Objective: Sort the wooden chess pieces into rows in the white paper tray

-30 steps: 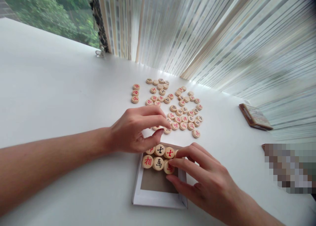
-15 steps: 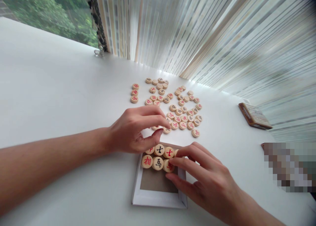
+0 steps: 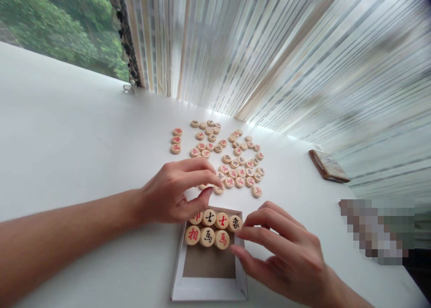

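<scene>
A shallow white box (image 3: 209,289) with a brown bottom holds two rows of round wooden xiangqi pieces. In its front row lie a red piece (image 3: 192,235), a black piece (image 3: 207,237) and a red horse piece (image 3: 222,239). My right hand (image 3: 283,245) hovers over the box's right side, thumb and fingers apart, just right of the red horse piece and holding nothing. My left hand (image 3: 182,189) is over the far left corner of the box, thumb and index finger parted. Its index fingertip is at a loose black-marked piece (image 3: 219,189); whether it touches is unclear. The hand partly hides the back row.
Many loose pieces (image 3: 240,182) are scattered on the white table (image 3: 84,142) beyond the box. A short column of red pieces (image 3: 176,140) stands apart at left. A brown box (image 3: 328,165) lies at right, before the striped curtain (image 3: 215,52).
My right hand has drawn back to the right from the red horse piece, uncovering it and the piece behind. My left hand stays almost in place. The whole view has shifted slightly.
</scene>
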Motion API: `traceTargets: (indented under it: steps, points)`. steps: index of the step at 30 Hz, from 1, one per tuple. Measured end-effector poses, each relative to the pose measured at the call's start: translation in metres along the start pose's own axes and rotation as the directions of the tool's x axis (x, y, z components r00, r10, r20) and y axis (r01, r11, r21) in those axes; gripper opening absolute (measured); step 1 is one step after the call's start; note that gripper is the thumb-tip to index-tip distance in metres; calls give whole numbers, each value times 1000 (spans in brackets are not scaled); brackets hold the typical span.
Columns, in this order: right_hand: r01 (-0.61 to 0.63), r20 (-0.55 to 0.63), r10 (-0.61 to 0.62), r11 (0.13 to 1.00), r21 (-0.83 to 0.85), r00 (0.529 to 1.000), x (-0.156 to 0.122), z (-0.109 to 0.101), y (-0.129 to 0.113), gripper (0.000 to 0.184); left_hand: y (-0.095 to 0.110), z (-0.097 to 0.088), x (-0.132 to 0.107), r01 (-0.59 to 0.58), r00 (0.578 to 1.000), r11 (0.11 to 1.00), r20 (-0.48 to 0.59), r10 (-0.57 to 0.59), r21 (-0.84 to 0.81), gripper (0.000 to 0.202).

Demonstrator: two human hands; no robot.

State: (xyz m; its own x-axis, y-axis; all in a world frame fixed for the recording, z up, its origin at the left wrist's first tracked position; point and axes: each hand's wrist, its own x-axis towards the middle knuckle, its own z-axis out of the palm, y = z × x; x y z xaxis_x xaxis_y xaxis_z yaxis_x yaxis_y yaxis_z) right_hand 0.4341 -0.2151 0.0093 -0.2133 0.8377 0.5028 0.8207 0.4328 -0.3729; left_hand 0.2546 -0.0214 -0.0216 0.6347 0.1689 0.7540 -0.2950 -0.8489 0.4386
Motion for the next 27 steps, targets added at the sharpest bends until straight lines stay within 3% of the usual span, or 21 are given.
traceTargets:
  steps: [6,12,17,21,27]
  points:
    - [-19,-181,19,1000,-1,983,6,-10,20,15,-3,1,-3,21,999,1000,-32,-21,2,26]
    - [-222,-318,224,974,44,921,1,-10,51,16,-5,1,-2,29,998,999,-53,-28,18,23]
    - [-426,-350,426,901,82,834,-3,-5,71,23,-2,-1,2,55,997,997,-56,-52,54,19]
    - [-510,-344,545,838,193,765,-3,-2,80,27,0,-2,4,91,993,995,-74,-88,46,20]
    - [-553,-328,607,795,251,724,0,-1,82,29,-2,-4,4,142,988,990,-63,-141,17,19]
